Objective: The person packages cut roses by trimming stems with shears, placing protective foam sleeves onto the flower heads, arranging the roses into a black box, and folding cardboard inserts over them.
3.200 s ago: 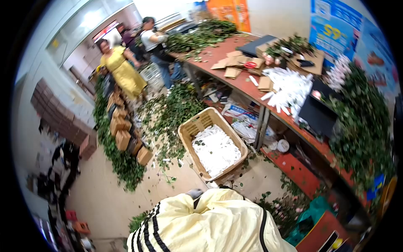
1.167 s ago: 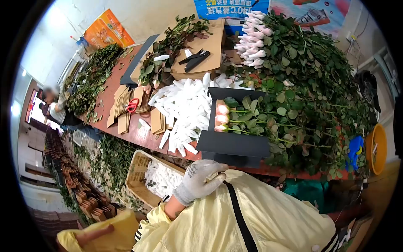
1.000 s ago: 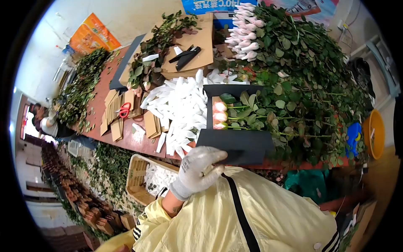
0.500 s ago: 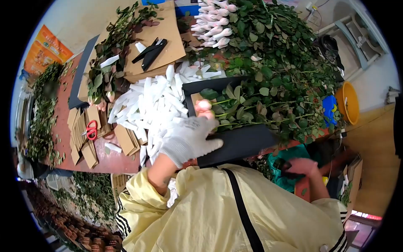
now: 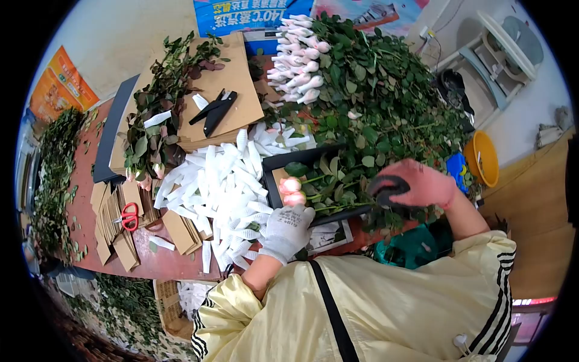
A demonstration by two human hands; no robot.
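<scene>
A narrow black box (image 5: pixel 304 155) lies on the table, holding pink roses (image 5: pixel 291 184) with their heads at its left end and leafy stems running right. My left hand (image 5: pixel 288 230), in a pale grey glove, is at the near left corner, its fingers bent over the near wall just below the rose heads; the fingertips are partly hidden. Above the stems at the box's right end is my right hand (image 5: pixel 416 186), in a pink glove. Its fingers are curled round a dark patch; whether this is an object or part of the glove is unclear.
White mesh sleeves (image 5: pixel 226 187) are piled left of the box. Red scissors (image 5: pixel 128 217) lie by cardboard pieces (image 5: pixel 175 229). A black stapler (image 5: pixel 218 113) rests on cardboard sheets (image 5: pixel 241 78). Behind are sleeved roses (image 5: pixel 298 66). An orange basin (image 5: pixel 482 158) stands at the right.
My right hand has risen from beside the table's near edge to over the stems. My left hand has shifted down relative to the rose heads. The box's near black flap no longer lies spread toward me.
</scene>
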